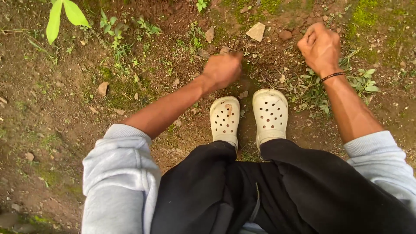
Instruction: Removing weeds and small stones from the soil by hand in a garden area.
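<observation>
— How much room around the hands?
— Plenty: open ground far and to both sides; the cream clogs (249, 116) sit near, between the arms.
— The hands?
— Left hand (223, 69) is blurred, curled low over the soil, its grip unreadable. Right hand (320, 47) is fisted, nothing visibly in it, above small weeds (362, 82).
— Ground?
— Reddish dirt (65, 112), moss, a pale stone (256, 31) farther off.

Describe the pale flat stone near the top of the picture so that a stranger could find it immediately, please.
Start at the two cream clogs in the middle and look straight up past the left hand. On the bare reddish soil lies the stone, between the two hands. It is light tan, flat and angular, larger and paler than the small brown pebbles around it.
</observation>
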